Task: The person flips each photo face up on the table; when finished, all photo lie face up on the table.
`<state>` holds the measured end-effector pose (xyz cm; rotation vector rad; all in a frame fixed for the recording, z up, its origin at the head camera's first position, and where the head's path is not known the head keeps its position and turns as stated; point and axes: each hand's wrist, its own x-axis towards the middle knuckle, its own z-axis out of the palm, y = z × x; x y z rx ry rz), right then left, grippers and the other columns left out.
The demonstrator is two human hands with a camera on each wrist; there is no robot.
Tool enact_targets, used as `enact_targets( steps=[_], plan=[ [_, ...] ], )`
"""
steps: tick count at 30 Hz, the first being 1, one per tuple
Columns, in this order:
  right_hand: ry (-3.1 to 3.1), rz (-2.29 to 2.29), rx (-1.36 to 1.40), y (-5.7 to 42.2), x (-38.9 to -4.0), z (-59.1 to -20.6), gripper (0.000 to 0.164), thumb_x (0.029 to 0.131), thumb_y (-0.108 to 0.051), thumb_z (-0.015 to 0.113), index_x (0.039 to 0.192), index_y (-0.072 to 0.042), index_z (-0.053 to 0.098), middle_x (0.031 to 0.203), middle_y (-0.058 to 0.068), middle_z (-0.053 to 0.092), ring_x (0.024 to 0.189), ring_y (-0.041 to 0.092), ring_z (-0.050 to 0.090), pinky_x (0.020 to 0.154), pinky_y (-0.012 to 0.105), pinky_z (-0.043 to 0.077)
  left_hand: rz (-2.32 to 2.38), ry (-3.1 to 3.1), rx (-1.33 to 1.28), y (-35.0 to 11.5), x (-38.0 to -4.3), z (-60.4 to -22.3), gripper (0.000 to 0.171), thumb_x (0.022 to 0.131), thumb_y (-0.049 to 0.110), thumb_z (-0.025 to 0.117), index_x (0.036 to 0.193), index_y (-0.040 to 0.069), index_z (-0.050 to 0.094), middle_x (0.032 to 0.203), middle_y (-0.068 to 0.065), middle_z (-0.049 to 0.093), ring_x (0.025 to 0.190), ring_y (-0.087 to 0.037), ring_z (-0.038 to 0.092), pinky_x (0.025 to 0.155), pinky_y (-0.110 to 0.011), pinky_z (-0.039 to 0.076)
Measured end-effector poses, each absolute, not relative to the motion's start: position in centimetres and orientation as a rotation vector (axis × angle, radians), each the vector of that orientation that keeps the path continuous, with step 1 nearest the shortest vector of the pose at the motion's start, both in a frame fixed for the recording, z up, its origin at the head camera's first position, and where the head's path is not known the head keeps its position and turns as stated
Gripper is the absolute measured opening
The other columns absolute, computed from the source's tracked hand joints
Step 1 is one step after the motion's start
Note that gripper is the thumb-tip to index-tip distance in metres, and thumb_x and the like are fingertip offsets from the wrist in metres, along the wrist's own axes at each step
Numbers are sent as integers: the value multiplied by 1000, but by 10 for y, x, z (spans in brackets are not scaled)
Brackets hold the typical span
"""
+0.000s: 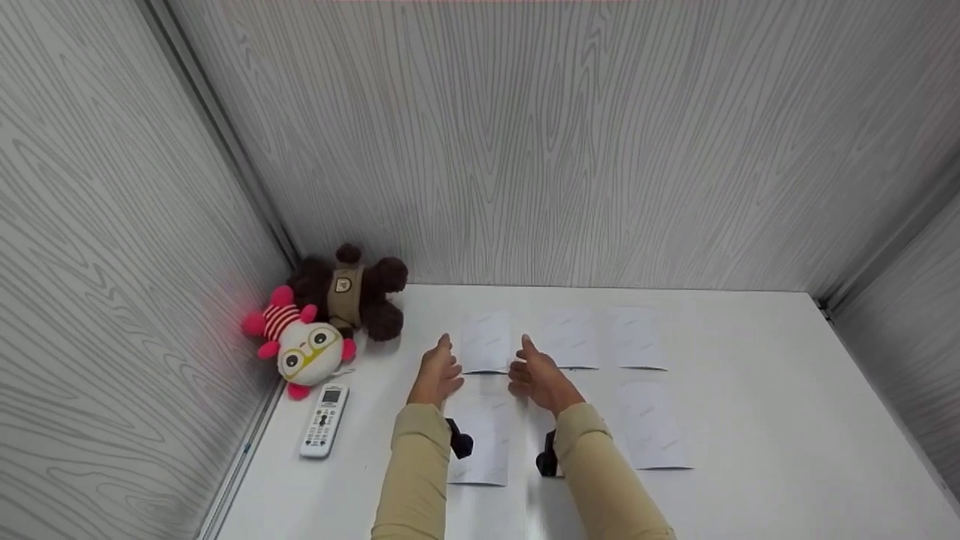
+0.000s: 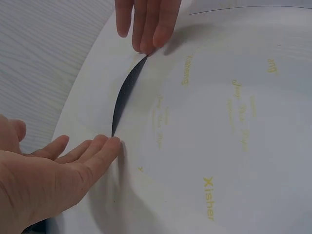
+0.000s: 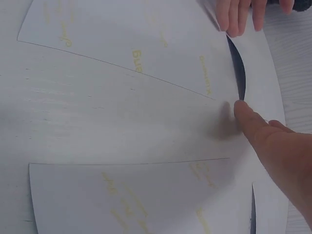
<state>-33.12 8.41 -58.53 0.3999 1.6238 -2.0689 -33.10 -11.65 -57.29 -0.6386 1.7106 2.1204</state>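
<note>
Both hands flank a white sheet of photo paper (image 1: pixel 486 337) in the back row, its faintly printed back facing up. My left hand (image 1: pixel 437 373) is at its left side, fingers extended. On the opposite side is my right hand (image 1: pixel 541 377), also with straight fingers. In the left wrist view, the fingertips of the left hand (image 2: pixel 63 170) and right hand (image 2: pixel 148 24) touch the two ends of one short edge. That edge bows up and shows a dark underside (image 2: pixel 126 92). The right wrist view shows the same raised edge between the right hand (image 3: pixel 278 146) and left hand (image 3: pixel 239 14).
More sheets lie in two rows: two at the back right (image 1: pixel 570 339) (image 1: pixel 637 337), one front left (image 1: pixel 487 442), one front right (image 1: pixel 652 427); another is mostly hidden under the right arm. A remote control (image 1: pixel 325 421), a pink-and-white plush toy (image 1: pixel 304 345) and a brown plush toy (image 1: pixel 367 296) sit left.
</note>
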Motion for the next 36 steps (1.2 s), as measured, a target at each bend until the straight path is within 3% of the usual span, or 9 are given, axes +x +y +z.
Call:
enact_targets(
  steps=[4,10,15,17,20,23,27,31,36],
  plan=[
    [1575,-2107,392,89,-330,-588,76,109,-51,34,157,7,23,153,30,39,140,40,45,115,50,42,2148,1677,-658,-113,-331,-573,64,110,38,30,160,-1,20,164,-34,14,151,-44,26,119,-43,39],
    [1545,-2134,418,95,-330,-590,74,107,-52,38,154,6,31,143,28,45,125,36,57,107,41,51,2129,1679,-678,-113,-333,-575,59,110,37,31,157,1,30,158,-34,29,143,-38,39,104,-35,44],
    [1545,-2123,454,100,-329,-589,73,107,-52,40,152,5,36,140,27,49,105,24,59,97,38,50,2058,1721,-667,-113,-334,-577,58,110,38,32,155,3,37,157,-31,35,107,-21,55,98,-32,47],
    [1550,-2119,460,100,-330,-588,72,107,-52,39,152,4,37,141,26,49,105,24,58,99,39,49,2041,1731,-650,-113,-335,-577,57,110,39,33,154,3,38,156,-31,38,89,-14,54,91,-28,48],
    [1565,-2107,460,101,-330,-587,72,107,-53,39,151,3,38,142,25,49,108,26,57,103,42,48,2042,1736,-623,-114,-334,-577,57,110,39,32,154,2,39,154,-31,40,97,-19,59,94,-30,49],
    [1581,-2104,464,103,-331,-587,69,107,-51,41,149,3,42,140,22,51,111,27,57,106,43,47,2044,1758,-603,-114,-332,-577,54,111,34,34,149,-1,45,140,-28,52,95,-18,60,86,-26,51],
    [1617,-2121,447,110,-333,-588,60,108,-44,43,141,5,51,133,20,55,114,29,59,108,44,48,2019,1849,-595,-113,-332,-573,38,107,21,47,130,-6,60,102,-10,60,62,-4,45,62,-18,45],
    [1629,-2160,416,115,-337,-585,53,109,-37,46,137,7,55,131,20,59,118,30,62,109,42,49,1941,2030,-581,-112,-332,-568,25,99,13,61,117,-3,69,91,-5,68,68,-7,56,73,-26,53],
    [1666,-2191,377,116,-341,-577,47,109,-32,47,134,6,59,133,20,62,123,30,62,107,38,51,1846,2261,-515,-112,-334,-567,29,93,2,63,120,3,74,114,-11,75,91,-12,65,87,-32,55]
  ],
)
